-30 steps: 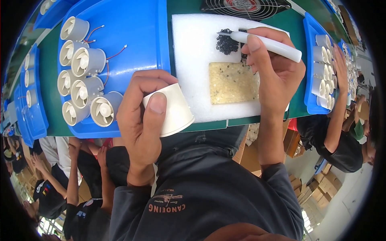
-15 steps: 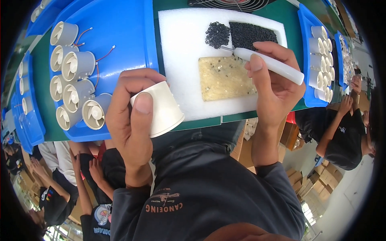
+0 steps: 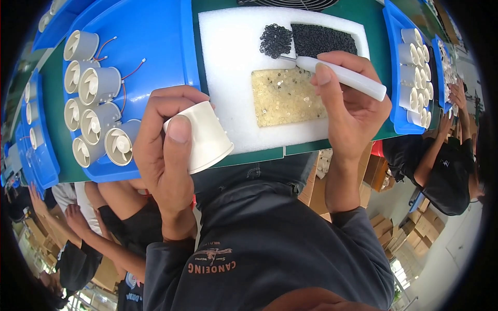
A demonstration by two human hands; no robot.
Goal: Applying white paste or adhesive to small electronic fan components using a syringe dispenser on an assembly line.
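Observation:
My left hand (image 3: pixel 168 140) is closed around a cream-white, cup-shaped plastic housing (image 3: pixel 207 139), tilted with its wide rim toward me. Thumb on the near side, fingers wrapped behind; small bumps show along its right edge. In my right hand (image 3: pixel 353 106) is a thick white pen-shaped tool (image 3: pixel 345 79), pinched between thumb and fingers. Its thin metal tip points left, at the lower edge of a loose pile of small black rings (image 3: pixel 276 40). Whether the tip touches a ring I cannot tell. Below it lie pale translucent rings (image 3: pixel 288 101) in a recess of the white foam block (image 3: pixel 225 78).
More black rings (image 3: pixel 324 40) fill the foam's other recess. On the left, a blue tray (image 3: pixel 155 46) holds several cup housings with small fans (image 3: pixel 93 85) and wires. Another blue tray (image 3: pixel 397 122) with white cups stands right. A fan grille (image 3: pixel 295 4) is at the back; co-workers sit on both sides.
Both hands keep their grips, and the tool tip stays by the black ring pile. The whole view has shifted slightly. At the lower left, co-workers' arms have moved.

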